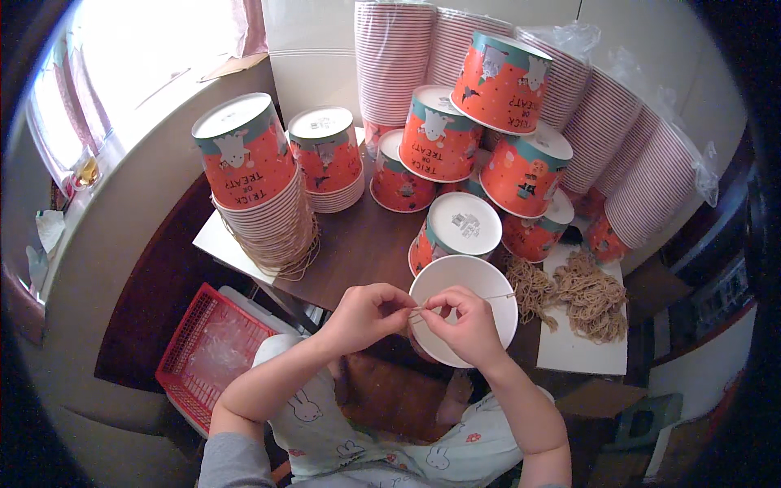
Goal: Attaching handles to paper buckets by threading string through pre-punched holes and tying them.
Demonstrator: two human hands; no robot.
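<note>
Left forearm: bare, rising from the lower left and angled up to the right toward the pinch.
Left hand (368,313): knuckles up, fingers curled, thumb and forefinger pressed together at its right edge.
Right forearm: bare, climbing from the lower right, angled up to the left.
Right hand (465,325): fingers bent, fingertips pinched just right of the left hand's pinch, nearly touching it.

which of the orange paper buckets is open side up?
The orange paper bucket right under both hands, showing its white inside. All the other printed buckets stand upside down, white bases up. The left hand and right hand pinch a thin string over it.
</note>
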